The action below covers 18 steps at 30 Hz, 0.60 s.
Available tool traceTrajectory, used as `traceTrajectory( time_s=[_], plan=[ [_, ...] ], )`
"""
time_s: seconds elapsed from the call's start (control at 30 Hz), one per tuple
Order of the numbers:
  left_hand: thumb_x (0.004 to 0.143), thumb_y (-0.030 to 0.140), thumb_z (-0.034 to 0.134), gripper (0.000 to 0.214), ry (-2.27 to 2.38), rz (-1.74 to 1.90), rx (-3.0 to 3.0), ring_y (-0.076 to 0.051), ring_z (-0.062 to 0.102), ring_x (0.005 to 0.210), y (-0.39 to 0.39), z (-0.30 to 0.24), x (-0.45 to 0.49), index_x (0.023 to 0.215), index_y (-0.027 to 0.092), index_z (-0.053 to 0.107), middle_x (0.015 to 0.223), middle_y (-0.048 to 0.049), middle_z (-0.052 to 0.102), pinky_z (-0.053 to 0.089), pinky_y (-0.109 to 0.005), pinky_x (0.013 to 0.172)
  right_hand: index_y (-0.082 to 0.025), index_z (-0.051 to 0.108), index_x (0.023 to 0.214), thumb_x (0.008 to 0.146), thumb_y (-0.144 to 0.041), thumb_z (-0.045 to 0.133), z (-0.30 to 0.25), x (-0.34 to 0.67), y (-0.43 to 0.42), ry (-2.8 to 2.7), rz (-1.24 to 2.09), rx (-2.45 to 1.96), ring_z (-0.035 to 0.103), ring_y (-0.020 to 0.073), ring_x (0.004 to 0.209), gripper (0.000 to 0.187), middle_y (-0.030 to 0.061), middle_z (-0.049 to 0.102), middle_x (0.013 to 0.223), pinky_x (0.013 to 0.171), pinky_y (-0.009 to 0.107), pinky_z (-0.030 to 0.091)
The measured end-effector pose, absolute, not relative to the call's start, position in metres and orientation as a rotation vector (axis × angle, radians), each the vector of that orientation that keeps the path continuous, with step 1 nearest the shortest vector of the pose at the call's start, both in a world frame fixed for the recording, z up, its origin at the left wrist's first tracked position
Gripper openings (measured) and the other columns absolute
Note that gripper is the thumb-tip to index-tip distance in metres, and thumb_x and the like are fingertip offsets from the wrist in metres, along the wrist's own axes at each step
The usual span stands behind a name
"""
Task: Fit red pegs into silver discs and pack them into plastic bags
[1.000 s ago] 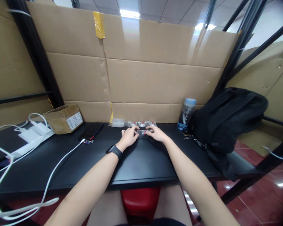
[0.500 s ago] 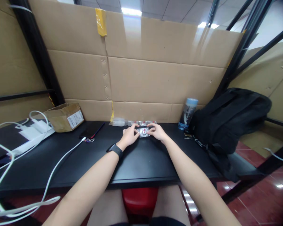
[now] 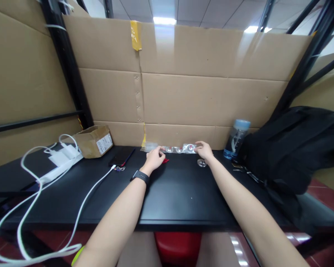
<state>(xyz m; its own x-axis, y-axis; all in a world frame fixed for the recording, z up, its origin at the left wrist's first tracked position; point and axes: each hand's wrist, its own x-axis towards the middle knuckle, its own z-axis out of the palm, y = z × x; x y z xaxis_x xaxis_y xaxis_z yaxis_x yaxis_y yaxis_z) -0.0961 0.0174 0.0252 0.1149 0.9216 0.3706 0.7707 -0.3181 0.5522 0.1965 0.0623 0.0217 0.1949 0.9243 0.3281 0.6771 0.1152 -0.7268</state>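
**Lying along the back of a black desk (image 3: 172, 196): a row of clear packets (image 3: 179, 150)**

In the head view, the row of clear packets stretches along the foot of a cardboard panel (image 3: 180, 100), with bits of red and silvery round shapes showing through the plastic.

The left hand (image 3: 154, 160) is at the front left of the row, fingers and thumb loosely curled towards each other; whether they pinch anything cannot be told. A small red item (image 3: 166, 160) lies by its thumb, just in front of the row. A dark watch (image 3: 140, 177) circles that wrist.

The right hand (image 3: 205, 151) is at the right end of the row, its fingers bent beside the last packet; whether they grip it is too small to tell. A clear round piece (image 3: 202, 162) lies on the desk in front of that end, just beside the wrist.

Left of the row are a phone (image 3: 121, 157), an open cardboard box (image 3: 93, 142) and, farther out, white plugs (image 3: 62, 155) with a white cable (image 3: 85, 204). Right of the row stand a blue-lidded bottle (image 3: 236, 139) and, beyond it, a black backpack (image 3: 295, 144).
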Motion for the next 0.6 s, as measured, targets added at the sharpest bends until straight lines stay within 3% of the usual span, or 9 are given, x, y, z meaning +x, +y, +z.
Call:
traceTrajectory(
  time_s=[0.17,0.37,0.5,0.6],
  plan=[
    [0.086,0.022,0.059,0.026,1.668,1.011,2.2,-0.021,0.07,0.095,0.019,0.027,-0.104,0.11,0.026,0.066,0.095,0.0009,0.078,0.047,-0.034,0.089,-0.026,0.07,0.106,0.075,-0.019,0.071,0.025,0.181,0.088,-1.431,0.325,-1.858,0.066,0.0286,0.104,0.032,0.0059,0.077,0.096,0.092,0.046,0.042],
    [0.087,0.022,0.058,0.019,1.662,0.849,2.446,-0.026,0.067,0.106,0.02,0.031,-0.106,0.096,0.027,0.075,0.102,-0.0022,0.077,0.043,-0.041,0.098,-0.023,0.066,0.113,0.082,-0.035,0.073,0.007,0.174,0.089,-1.619,-0.067,-1.969,0.056,0.034,0.118,0.034,0.0139,0.064,0.12,0.096,0.052,0.037],
    [0.084,0.027,0.066,0.014,1.643,0.675,2.56,-0.028,0.064,0.108,0.018,0.033,-0.107,0.092,0.026,0.078,0.104,-0.0044,0.076,0.043,-0.041,0.097,-0.022,0.068,0.108,0.086,-0.033,0.066,0.016,0.189,0.079,-1.738,-0.038,-1.963,0.06,0.0319,0.114,0.025,0.0132,0.065,0.118,0.093,0.046,0.042],
    [0.084,0.033,0.07,0.016,1.637,0.655,2.601,-0.028,0.06,0.111,0.013,0.031,-0.104,0.097,0.027,0.078,0.11,-0.0054,0.073,0.042,-0.042,0.097,-0.02,0.07,0.107,0.082,-0.033,0.071,0.024,0.207,0.063,-1.879,0.116,-1.939,0.065,0.028,0.107,0.028,0.0132,0.069,0.117,0.088,0.036,0.047]
  ],
)
